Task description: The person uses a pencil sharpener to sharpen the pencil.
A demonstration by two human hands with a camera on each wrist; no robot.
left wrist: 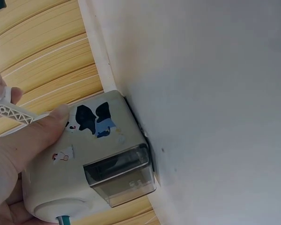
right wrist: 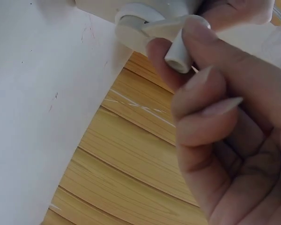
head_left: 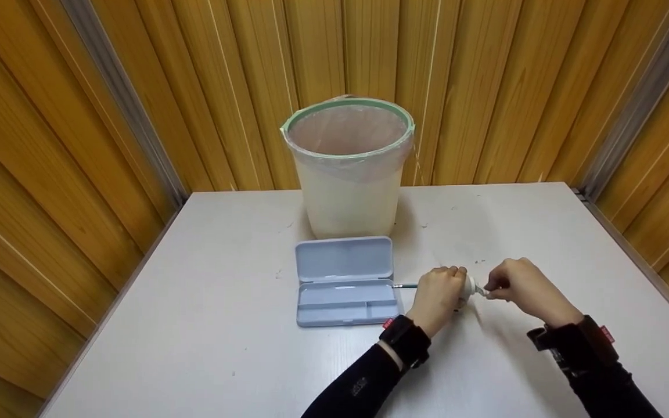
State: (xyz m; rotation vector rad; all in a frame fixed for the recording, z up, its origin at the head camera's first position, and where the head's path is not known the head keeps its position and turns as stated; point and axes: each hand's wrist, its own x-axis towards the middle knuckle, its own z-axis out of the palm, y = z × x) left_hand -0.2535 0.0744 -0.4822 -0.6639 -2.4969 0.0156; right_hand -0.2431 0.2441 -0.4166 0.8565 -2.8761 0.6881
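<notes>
My left hand (head_left: 438,297) grips a white hand-crank pencil sharpener (left wrist: 56,180) on the table, its thumb across the top beside cartoon stickers. A clear shavings drawer (left wrist: 126,185) shows on the sharpener's side. A teal pencil (head_left: 407,285) sticks out of its left end; the pencil's other end is hidden inside. On the right, my right hand (head_left: 529,290) pinches the knob of the crank handle (right wrist: 178,54) between thumb and fingers. Left of the hands lies an open light-blue pencil case (head_left: 343,261), with no items visible in its compartments.
Behind the pencil case stands a pale bin (head_left: 349,197) with a green rim and a plastic liner. The white table (head_left: 207,325) is bordered by wood-patterned walls (head_left: 485,87) at the back and sides.
</notes>
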